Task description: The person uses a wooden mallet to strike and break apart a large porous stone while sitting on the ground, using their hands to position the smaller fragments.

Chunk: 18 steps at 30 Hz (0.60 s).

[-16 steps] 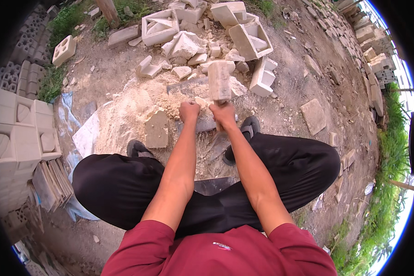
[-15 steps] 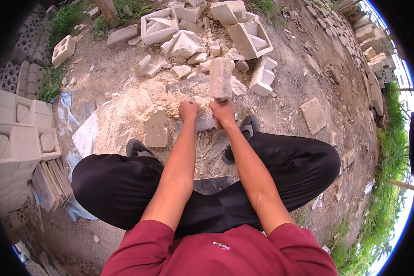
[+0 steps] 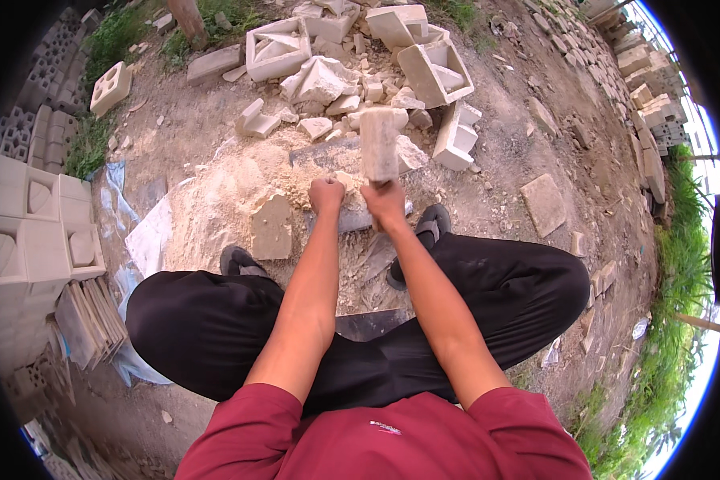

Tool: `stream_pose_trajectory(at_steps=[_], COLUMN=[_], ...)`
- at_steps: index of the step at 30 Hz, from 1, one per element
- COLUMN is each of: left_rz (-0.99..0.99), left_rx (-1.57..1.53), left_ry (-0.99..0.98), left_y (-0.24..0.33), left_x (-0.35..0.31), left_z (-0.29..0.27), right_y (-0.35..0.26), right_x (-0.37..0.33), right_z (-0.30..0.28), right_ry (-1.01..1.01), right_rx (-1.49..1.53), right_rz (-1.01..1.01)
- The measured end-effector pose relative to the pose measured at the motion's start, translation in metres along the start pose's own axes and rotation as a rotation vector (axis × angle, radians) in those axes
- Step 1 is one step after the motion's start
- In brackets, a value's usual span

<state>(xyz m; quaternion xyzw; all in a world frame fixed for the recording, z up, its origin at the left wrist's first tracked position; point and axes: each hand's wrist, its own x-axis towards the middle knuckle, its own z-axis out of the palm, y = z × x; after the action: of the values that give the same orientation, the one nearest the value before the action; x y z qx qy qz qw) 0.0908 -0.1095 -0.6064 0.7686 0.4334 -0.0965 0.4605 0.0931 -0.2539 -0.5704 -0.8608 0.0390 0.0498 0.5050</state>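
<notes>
My right hand [image 3: 385, 204] is closed round the handle of a wooden mallet [image 3: 378, 146], whose blocky, dusty head stands up beyond the fist. Just left of it, my left hand [image 3: 326, 195] is a fist low over pale crumbled rubble; whatever it grips is hidden by the fingers. Beneath and beside the fists lies a grey slab [image 3: 354, 221], partly covered by my hands. A dark flat piece [image 3: 322, 154] shows beyond the left fist, dusted with pale grit. A squarish pale block [image 3: 271, 227] stands left of my left wrist.
Broken pale blocks [image 3: 320, 80] are heaped ahead. A pale powder mound [image 3: 216, 192] spreads at left, near stacked cream blocks [image 3: 44, 248] and leaning thin tiles [image 3: 96, 316]. A flat slab [image 3: 543, 205] lies at right. My shoes [image 3: 240, 262] flank the work spot.
The mallet has shifted slightly left and toward me, its head lower in view over the right fist. My left hand has barely moved.
</notes>
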Motion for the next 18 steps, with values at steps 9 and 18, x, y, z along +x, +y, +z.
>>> stream_pose_trajectory(at_steps=[9, 18], left_rz=[0.096, 0.121], left_rx=[-0.095, -0.158], left_ry=[0.113, 0.034], left_y=[0.000, 0.004], left_x=[0.000, 0.002], left_z=[0.003, 0.007], right_y=[0.004, 0.019], right_x=[0.013, -0.004], right_z=[-0.002, -0.007], right_ry=[-0.148, -0.241], right_rx=[-0.108, -0.383], right_rz=[0.077, 0.183])
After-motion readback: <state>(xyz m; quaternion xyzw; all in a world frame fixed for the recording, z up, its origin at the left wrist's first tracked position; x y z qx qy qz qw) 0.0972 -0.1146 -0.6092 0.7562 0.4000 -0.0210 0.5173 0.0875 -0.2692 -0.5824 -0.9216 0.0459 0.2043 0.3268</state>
